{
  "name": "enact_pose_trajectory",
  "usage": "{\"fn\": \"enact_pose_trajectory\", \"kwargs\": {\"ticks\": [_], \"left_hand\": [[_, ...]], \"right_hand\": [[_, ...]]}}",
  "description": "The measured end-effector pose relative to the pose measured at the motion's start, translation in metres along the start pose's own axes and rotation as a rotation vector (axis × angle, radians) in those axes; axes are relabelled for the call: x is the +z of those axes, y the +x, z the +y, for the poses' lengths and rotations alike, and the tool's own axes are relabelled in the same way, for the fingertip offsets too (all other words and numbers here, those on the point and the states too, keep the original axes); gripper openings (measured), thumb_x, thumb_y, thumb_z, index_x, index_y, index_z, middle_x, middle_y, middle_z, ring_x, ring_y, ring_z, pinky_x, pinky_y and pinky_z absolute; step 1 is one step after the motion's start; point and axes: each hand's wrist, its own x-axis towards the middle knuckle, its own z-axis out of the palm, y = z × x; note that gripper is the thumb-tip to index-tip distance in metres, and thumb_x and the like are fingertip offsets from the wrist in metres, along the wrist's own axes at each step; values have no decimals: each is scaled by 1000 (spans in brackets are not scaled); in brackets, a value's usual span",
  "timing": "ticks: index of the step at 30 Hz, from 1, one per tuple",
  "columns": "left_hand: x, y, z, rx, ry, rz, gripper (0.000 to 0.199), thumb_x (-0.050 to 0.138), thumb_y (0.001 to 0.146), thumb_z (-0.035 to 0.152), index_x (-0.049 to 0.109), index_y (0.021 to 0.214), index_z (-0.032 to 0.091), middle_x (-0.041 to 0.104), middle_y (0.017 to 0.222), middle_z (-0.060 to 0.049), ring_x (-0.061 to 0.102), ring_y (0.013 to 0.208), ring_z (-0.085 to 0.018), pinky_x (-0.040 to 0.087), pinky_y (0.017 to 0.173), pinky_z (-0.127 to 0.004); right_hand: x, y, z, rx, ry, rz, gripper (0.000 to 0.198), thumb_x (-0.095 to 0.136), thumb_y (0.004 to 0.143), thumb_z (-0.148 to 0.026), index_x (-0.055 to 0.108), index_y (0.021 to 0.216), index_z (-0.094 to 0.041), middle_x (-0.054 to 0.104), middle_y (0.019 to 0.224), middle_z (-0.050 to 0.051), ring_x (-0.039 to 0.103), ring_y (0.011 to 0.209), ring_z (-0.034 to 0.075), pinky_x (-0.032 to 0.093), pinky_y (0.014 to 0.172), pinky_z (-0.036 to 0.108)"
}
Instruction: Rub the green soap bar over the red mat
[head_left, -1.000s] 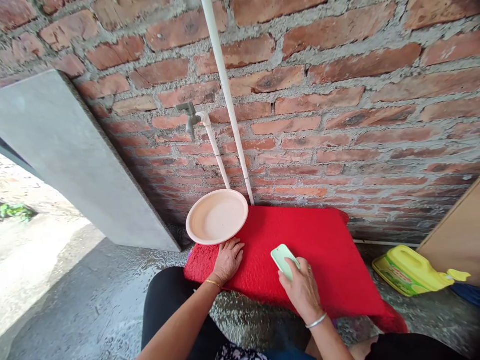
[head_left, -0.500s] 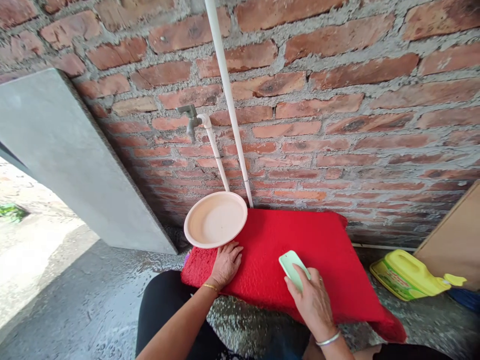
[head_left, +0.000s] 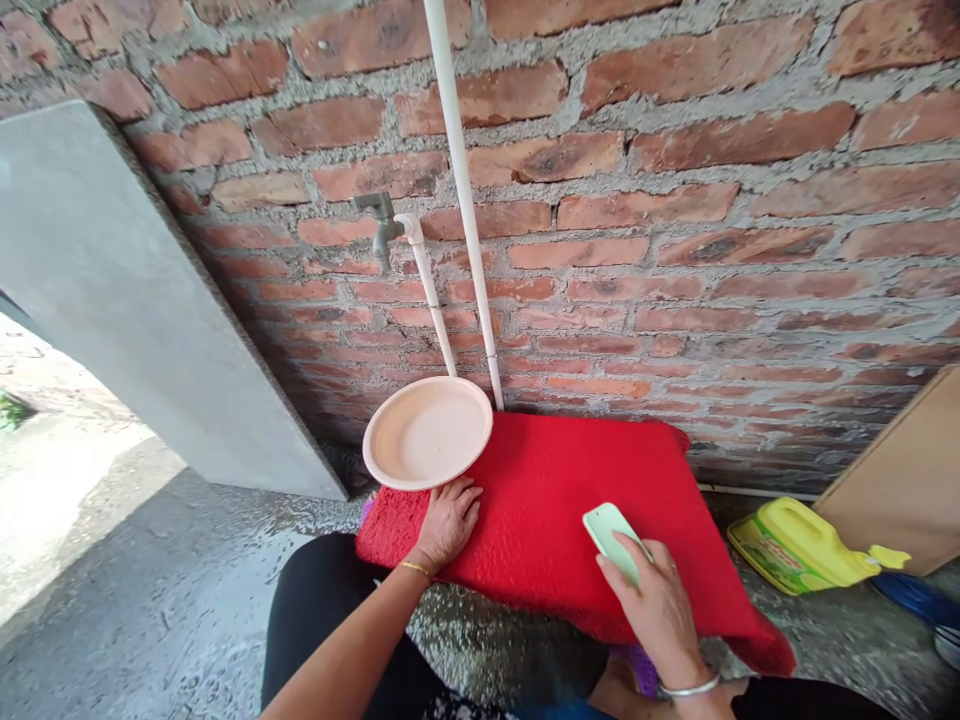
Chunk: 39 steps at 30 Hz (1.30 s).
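A wet red fleecy cloth [head_left: 555, 510] is spread over a low surface and hangs past its front and right edges. My left hand [head_left: 448, 522] lies flat on its left part, fingers stretched out, just below the rim of a pale pink basin [head_left: 431, 435]. My right hand [head_left: 660, 595] is closed around a light green scrubbing brush [head_left: 616, 538] laid against the cloth, right of the middle. Its smooth back faces up with a small hole at the far end; any bristles are hidden underneath.
A brick wall [head_left: 675, 200] rises behind, with a tap [head_left: 382, 228] and white pipe [head_left: 469, 220]. A grey slab [head_left: 150, 300] leans at left. At right lie a yellow jug [head_left: 814, 545] and a brown board [head_left: 900, 470]. The concrete floor [head_left: 172, 600] is wet.
My right hand has moved the brush to the right across the cloth. My left hand stays in place beside the basin. The view has shifted slightly.
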Motion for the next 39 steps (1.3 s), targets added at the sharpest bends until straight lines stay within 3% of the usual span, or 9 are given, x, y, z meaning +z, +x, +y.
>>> {"fn": "enact_pose_trajectory", "kwargs": {"ticks": [5,10,12,16,19,25,28,33,39], "left_hand": [[-1,0,1,-3,6,-13,28,51,90,21,65,114,25,64,121,-7,56,118,-25,40,104,-46],[-1,0,0,-4,2,-12,28,51,90,21,65,114,25,64,121,-7,56,118,-25,39,104,-46],[-1,0,-1,-4,5,-18,28,51,90,21,65,114,25,64,122,-7,55,119,-25,39,104,-46],[0,-1,-3,-2,20,-32,27,51,91,22,64,115,24,63,123,-8,55,119,-25,39,104,-46],[0,-1,-3,-1,29,-34,27,51,91,22,64,115,24,63,123,-8,54,119,-25,39,103,-46],[1,-1,-2,-8,26,-20,28,51,91,22,65,114,25,64,123,-7,56,118,-25,40,102,-45],[0,-1,-2,-7,21,-25,28,50,91,22,65,114,25,64,123,-8,55,118,-25,40,102,-46],[1,-2,-3,-6,24,-16,28,50,91,23,65,114,25,64,122,-7,56,118,-25,41,102,-46],[0,-1,-3,2,16,-16,28,51,91,22,65,114,25,64,122,-8,56,117,-25,40,102,-46]], "right_hand": [[-4,0,-3,4,132,-217,34,59,81,-46,68,109,-29,60,98,3,62,89,20,50,83,33],[-30,10,34,174,97,-132,41,59,76,-51,68,108,-27,60,99,4,61,88,22,48,84,37],[-32,11,28,189,153,-155,42,59,76,-50,67,110,-27,60,102,4,60,93,22,48,86,36],[-27,10,0,118,265,-361,40,63,71,-37,67,110,-28,60,105,2,60,99,21,47,89,32],[-33,12,4,115,286,-473,41,63,68,-33,68,109,-28,61,104,2,60,100,22,47,89,33],[-64,16,47,244,191,-340,44,63,67,-40,67,109,-28,62,107,4,61,99,24,47,87,34],[-58,14,26,190,216,-346,43,63,68,-37,67,109,-29,62,106,3,61,98,22,47,87,32],[-37,9,-19,31,306,-525,46,62,64,-24,69,109,-28,63,104,2,61,100,21,48,87,31],[-68,11,45,161,236,-554,49,62,60,-26,69,108,-28,64,104,2,63,93,22,50,81,31]]}}
